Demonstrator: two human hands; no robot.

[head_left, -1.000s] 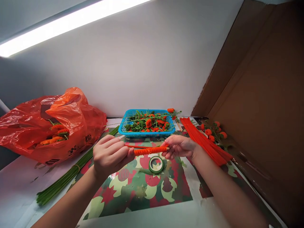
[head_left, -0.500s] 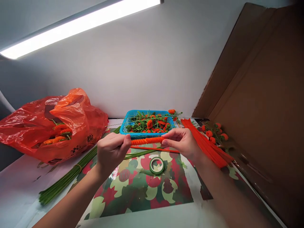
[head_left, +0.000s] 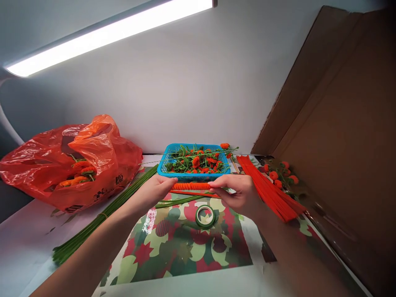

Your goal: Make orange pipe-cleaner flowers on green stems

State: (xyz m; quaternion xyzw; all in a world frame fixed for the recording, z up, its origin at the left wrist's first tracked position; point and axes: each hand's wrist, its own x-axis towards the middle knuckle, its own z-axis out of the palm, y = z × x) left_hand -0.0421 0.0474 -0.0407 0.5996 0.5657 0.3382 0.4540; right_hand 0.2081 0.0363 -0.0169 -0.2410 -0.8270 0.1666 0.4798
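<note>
Between my two hands stretches a fuzzy orange coil (head_left: 191,186), held level just in front of the blue basket (head_left: 193,178). My left hand (head_left: 161,186) pinches its left end between thumb and fingers. At the right end, my right hand (head_left: 233,189) grips it with thumb and forefinger. Below the coil, a roll of green tape (head_left: 205,216) lies on the patterned sheet (head_left: 185,251). Thin orange strips and green stems lie behind and under the hands, partly hidden by them.
A red plastic bag (head_left: 105,152) with orange pieces stands at the left, beside a bundle of green stems (head_left: 93,227). Orange strips (head_left: 269,189) fan out at the right, near orange flowers (head_left: 278,177) and a cardboard panel (head_left: 334,103). A lamp (head_left: 117,33) hangs above.
Both hands have drawn slightly closer together, and the span of orange coil showing between them is shorter. My left hand has turned and its fingers now reach more forward.
</note>
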